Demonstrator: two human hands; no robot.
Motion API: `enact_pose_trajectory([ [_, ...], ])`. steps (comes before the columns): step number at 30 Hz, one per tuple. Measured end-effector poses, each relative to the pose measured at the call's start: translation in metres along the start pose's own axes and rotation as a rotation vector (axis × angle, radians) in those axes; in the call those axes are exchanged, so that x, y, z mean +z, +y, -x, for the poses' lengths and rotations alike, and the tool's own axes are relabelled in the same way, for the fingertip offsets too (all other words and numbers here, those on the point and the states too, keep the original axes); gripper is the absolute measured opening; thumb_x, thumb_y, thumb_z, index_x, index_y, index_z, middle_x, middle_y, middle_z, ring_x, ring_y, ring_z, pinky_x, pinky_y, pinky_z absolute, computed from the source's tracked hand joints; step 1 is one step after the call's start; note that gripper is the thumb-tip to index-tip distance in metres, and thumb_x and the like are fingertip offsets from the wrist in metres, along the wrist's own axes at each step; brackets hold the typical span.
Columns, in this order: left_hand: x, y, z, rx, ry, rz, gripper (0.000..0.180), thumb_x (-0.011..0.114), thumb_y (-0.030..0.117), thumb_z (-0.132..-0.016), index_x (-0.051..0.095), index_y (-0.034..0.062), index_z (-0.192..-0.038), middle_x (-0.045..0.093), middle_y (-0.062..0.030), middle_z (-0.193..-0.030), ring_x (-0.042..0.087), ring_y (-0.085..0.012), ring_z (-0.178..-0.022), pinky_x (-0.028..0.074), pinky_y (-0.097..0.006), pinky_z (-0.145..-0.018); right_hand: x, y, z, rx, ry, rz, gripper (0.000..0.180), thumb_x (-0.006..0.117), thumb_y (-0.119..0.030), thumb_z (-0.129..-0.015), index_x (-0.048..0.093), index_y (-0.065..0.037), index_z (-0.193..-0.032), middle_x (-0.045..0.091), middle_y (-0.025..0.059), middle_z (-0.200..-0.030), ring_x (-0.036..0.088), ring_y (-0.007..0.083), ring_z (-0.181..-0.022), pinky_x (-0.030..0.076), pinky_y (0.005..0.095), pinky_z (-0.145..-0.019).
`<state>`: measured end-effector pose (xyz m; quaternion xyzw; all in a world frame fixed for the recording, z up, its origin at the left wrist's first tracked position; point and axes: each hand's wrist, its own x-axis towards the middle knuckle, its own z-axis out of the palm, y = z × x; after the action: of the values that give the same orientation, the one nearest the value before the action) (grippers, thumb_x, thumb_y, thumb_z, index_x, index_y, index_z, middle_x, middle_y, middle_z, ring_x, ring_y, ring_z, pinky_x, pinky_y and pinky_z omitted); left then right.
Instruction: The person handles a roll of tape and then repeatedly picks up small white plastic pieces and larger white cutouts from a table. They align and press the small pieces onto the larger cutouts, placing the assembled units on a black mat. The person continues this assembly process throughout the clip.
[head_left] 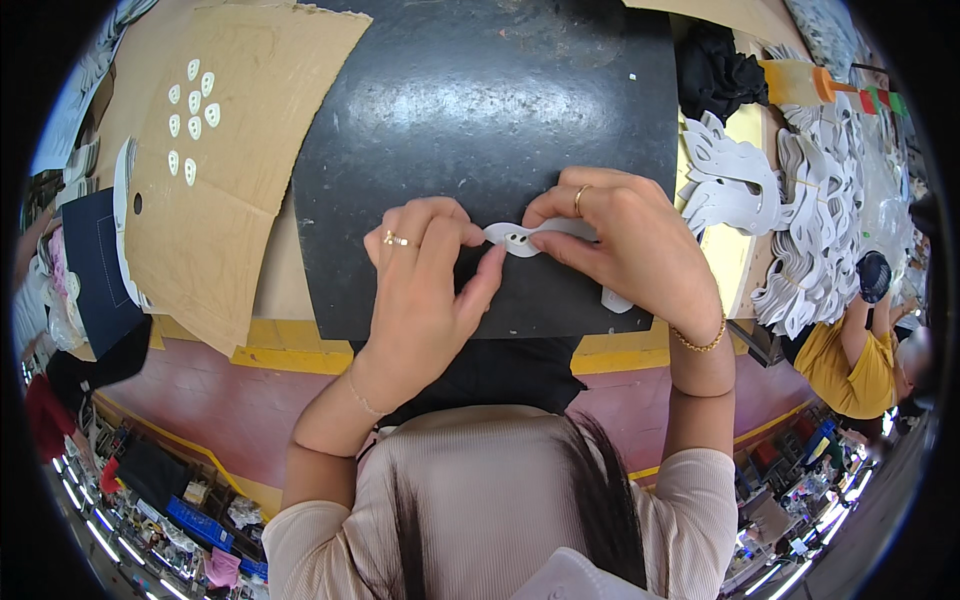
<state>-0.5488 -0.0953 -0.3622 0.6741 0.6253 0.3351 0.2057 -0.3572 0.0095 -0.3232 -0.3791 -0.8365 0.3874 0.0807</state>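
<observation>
A curved white cut piece [524, 251] lies over the black mat [480, 140], near the mat's front edge. On it sits a small pale patch [516, 239] with dark holes. My left hand [425, 275] pinches the left end of the piece between thumb and fingers. From the other side, my right hand [625, 230] grips it, thumb and forefinger close beside the patch. Part of the piece is hidden under the right fingers. Below my right palm, a white rounded end [616, 301] shows on the mat; whether it belongs to the same piece, I cannot tell.
Several small pale patches [194, 103] lie on a cardboard sheet [270, 110] at the left. White cut pieces [735, 165] are stacked at the right, with bundled ones [800, 240] beyond. A black cloth [715, 75] and an orange-capped bottle [795, 83] stand behind them. Another person [850, 370] is at far right.
</observation>
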Motion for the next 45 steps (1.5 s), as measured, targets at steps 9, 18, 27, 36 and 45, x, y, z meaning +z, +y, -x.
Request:
enact_pose_trajectory([
  [9, -0.006, -0.003, 0.038, 0.370, -0.216, -0.048, 0.038, 0.077, 0.008, -0.076, 0.062, 0.0033, -0.111, 0.056, -0.0180, -0.143, 0.056, -0.0364, -0.130, 0.048, -0.049, -0.103, 0.002, 0.002, 0.000, -0.012, 0.008, 0.003, 0.015, 0.078, -0.008, -0.081, 0.075, -0.003, -0.095, 0.065, 0.0117, -0.082, 0.064, 0.0329, -0.071, 0.050, 0.0379, -0.065],
  [18, -0.003, 0.002, 0.034, 0.377, -0.207, -0.145, 0.028, 0.073, 0.014, -0.080, 0.061, 0.0058, -0.103, 0.058, -0.0177, -0.142, 0.056, -0.0344, -0.128, 0.048, -0.045, -0.100, 0.002, 0.003, 0.000, -0.008, 0.008, 0.009, 0.016, 0.079, -0.008, -0.080, 0.075, -0.003, -0.095, 0.066, 0.0112, -0.082, 0.064, 0.0325, -0.071, 0.050, 0.0374, -0.065],
  [27, -0.005, 0.011, 0.026, 0.369, -0.219, -0.196, 0.018, 0.069, 0.014, -0.083, 0.063, 0.0064, -0.098, 0.060, -0.0178, -0.138, 0.058, -0.0319, -0.124, 0.048, -0.043, -0.098, 0.001, 0.002, 0.000, -0.007, 0.005, 0.021, 0.016, 0.078, -0.009, -0.080, 0.075, -0.003, -0.094, 0.066, 0.0110, -0.083, 0.065, 0.0326, -0.072, 0.051, 0.0375, -0.065],
  [36, -0.002, 0.013, 0.029, 0.383, -0.219, -0.178, 0.017, 0.063, 0.013, -0.086, 0.064, 0.0028, -0.099, 0.060, -0.0208, -0.137, 0.059, -0.0347, -0.128, 0.047, -0.047, -0.105, -0.002, 0.009, -0.001, -0.078, -0.014, -0.007, 0.019, 0.080, -0.008, -0.079, 0.074, -0.002, -0.096, 0.069, 0.0121, -0.086, 0.067, 0.0333, -0.075, 0.052, 0.0378, -0.067],
  [45, -0.001, 0.017, 0.027, 0.399, -0.204, -0.251, 0.014, 0.062, 0.014, -0.087, 0.064, 0.0039, -0.097, 0.063, -0.0204, -0.133, 0.059, -0.0333, -0.127, 0.047, -0.047, -0.104, -0.003, 0.007, -0.002, -0.008, -0.038, -0.030, 0.019, 0.079, -0.006, -0.081, 0.073, -0.002, -0.098, 0.071, 0.0107, -0.089, 0.066, 0.0285, -0.071, 0.050, 0.0349, -0.062],
])
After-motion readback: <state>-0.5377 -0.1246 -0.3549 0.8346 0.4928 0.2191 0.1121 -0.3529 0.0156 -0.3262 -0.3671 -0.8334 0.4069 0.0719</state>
